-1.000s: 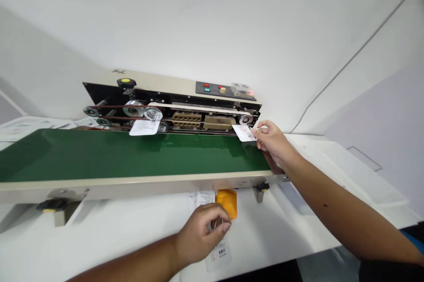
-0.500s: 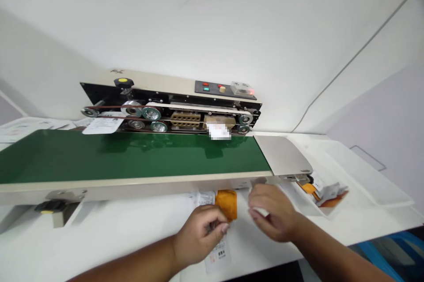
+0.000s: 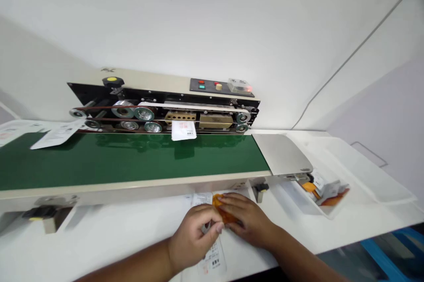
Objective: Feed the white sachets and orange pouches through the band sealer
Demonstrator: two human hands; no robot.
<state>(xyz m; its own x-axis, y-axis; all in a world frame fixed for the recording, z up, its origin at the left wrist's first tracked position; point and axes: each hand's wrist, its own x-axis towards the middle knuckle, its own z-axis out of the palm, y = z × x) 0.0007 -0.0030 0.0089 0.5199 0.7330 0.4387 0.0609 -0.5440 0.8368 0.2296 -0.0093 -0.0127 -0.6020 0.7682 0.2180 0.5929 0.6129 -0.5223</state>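
My left hand point(image 3: 195, 238) is closed over white printed pouches, its thumb bent toward the curled index finger; what its fingers hold is hidden. Above that hand, part of a pouch point(image 3: 202, 199) shows, and below it the printed end of a pouch point(image 3: 213, 263) lies on the table. I cannot tell whether these are one pouch. Beside it, my right hand point(image 3: 248, 218) has its fingers over a crinkled orange packet point(image 3: 217, 200), gripping it against the table by the left fingertips. The packet is mostly covered.
Behind my hands stands a band sealing machine point(image 3: 159, 81) with a green conveyor belt point(image 3: 132, 163). One small pouch point(image 3: 183, 130) hangs in its bands; another pouch point(image 3: 59, 134) lies at the left. A plastic bin point(image 3: 306, 202) of packets and a clear tray point(image 3: 364, 171) are at right.
My right hand has moved left and come down onto the orange packet. The pouches in the sealer have travelled left. My left hand has barely moved.
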